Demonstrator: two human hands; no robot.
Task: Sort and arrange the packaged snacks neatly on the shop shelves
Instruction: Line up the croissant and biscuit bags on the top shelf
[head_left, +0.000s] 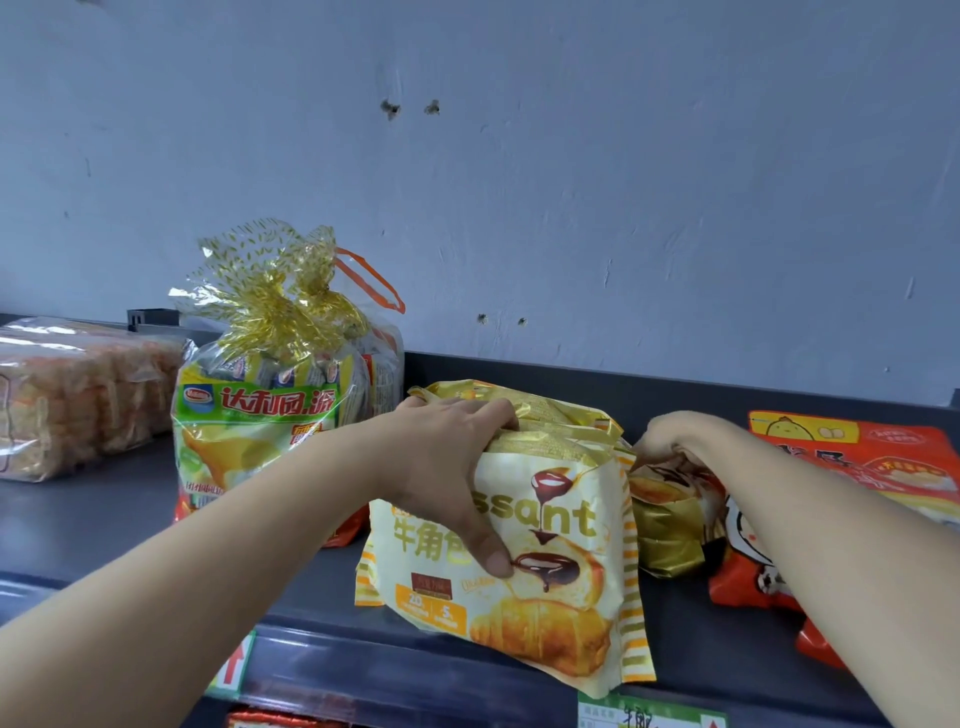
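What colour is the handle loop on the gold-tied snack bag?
Orange. The handle loop shows best in the head view, the only one.

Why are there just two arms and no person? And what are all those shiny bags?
The camera sits on the person's head, so you see only their arms reaching out. It is one picture, looking at a dark shop shelf. The left hand grips a yellow croissant bag by its top. The right hand grips a gold packet beside it. Also on the shelf are a pie bag with a gold-tied top, clear-wrapped baked snacks at the far left, and orange-red packets at the right.
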